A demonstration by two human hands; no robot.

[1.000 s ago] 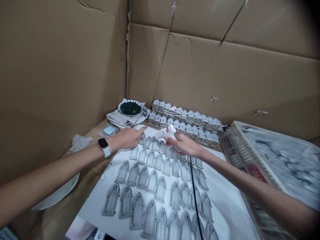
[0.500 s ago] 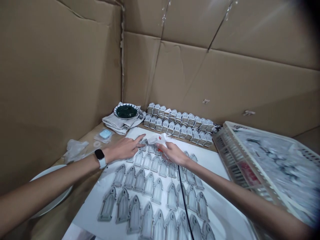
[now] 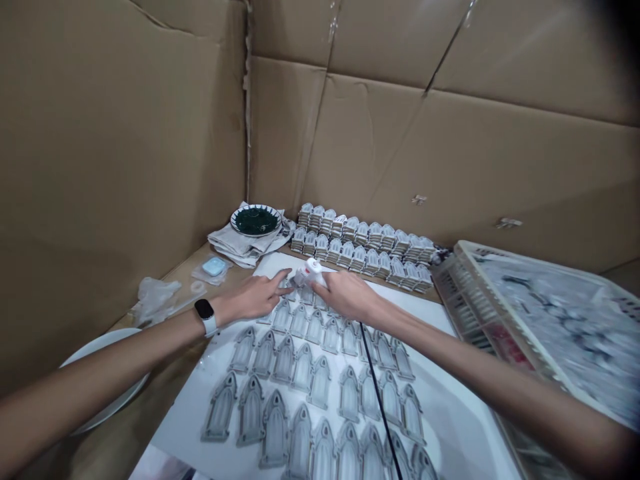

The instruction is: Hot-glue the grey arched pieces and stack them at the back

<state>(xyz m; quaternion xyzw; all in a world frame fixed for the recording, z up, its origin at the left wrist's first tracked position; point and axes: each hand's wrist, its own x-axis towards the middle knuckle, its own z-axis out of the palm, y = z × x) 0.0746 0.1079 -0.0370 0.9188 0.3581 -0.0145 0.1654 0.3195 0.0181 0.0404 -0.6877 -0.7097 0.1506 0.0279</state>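
Observation:
My left hand [image 3: 256,295], a watch on its wrist, reaches to the far end of a white board [image 3: 200,400]. Its index finger and thumb are stretched out and apart beside a small grey arched window-shaped piece [image 3: 299,280]; whether they touch it I cannot tell. In my right hand [image 3: 345,293] is a white plastic bottle [image 3: 314,268] with red print, tilted over the far pieces, its tip hidden. Rows of similar arched pieces [image 3: 275,427] lie flat on the board towards me.
Stacks of arched pieces [image 3: 345,253] line the back by the cardboard wall [image 3: 380,147]. A plate of dark green material [image 3: 256,221] sits on folded cloth at back left. At right stands a plastic crate [image 3: 465,293]. A black cable [image 3: 377,393] crosses the pieces.
My right hand has turned the bottle, so that its round white end now faces up towards me. My left hand keeps its place and pose. The view has shifted slightly.

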